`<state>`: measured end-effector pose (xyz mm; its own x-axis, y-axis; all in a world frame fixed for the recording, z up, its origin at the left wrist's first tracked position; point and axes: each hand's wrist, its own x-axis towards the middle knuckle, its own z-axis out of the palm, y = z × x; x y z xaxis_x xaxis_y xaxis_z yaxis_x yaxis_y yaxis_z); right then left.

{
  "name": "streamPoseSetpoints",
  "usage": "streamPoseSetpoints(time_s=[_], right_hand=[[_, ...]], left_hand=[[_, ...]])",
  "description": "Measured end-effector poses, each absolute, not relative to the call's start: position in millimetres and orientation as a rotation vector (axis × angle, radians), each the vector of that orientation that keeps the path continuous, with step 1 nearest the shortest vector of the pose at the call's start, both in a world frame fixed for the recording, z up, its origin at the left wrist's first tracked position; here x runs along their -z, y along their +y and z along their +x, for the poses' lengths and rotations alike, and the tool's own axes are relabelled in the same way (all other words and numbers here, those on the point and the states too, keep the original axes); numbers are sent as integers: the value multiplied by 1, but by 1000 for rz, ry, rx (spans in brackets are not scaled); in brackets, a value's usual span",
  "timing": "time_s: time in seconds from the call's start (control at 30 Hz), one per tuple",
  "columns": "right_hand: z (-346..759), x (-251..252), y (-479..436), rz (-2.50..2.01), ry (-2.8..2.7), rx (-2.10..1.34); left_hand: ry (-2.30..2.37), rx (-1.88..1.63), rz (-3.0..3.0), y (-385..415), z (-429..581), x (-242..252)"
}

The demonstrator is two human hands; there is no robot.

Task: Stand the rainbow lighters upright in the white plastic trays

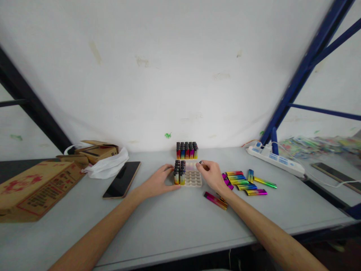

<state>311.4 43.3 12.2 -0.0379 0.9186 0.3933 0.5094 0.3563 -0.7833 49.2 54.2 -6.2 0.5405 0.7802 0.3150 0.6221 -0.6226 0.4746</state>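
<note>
A white tray (pixel 193 180) with round-edged slots stands mid-table. Its left columns hold upright lighters (pixel 179 177) with dark tops and shiny coloured bodies; the slots to their right show bare. My left hand (pixel 162 181) curves round the tray's left side, thumb along the front corner and fingers at the lighters' side, gripping it. Above the tray's right edge, my right hand (pixel 210 174) is closed in a pinch on a lighter (pixel 200 162), of which only the top end shows. Loose metallic lighters (pixel 239 180) lie right of that hand, and a magenta-gold lighter (pixel 215 200) lies nearer.
Behind the tray stands a block of upright lighters (pixel 187 150). To the left lie a phone (pixel 122 180), a white plastic bag (pixel 108 165) and cardboard boxes (pixel 36 188). A white power strip (pixel 276 160) with cables runs along the right, beside a blue metal frame (pixel 299 75).
</note>
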Motion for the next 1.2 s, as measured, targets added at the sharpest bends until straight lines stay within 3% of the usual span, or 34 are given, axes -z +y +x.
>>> streamPoseSetpoints(time_s=[1.2], right_hand=[[314, -1, 59, -1120, -2208, -350]], left_hand=[[1106, -595, 2425, 56, 44, -6]])
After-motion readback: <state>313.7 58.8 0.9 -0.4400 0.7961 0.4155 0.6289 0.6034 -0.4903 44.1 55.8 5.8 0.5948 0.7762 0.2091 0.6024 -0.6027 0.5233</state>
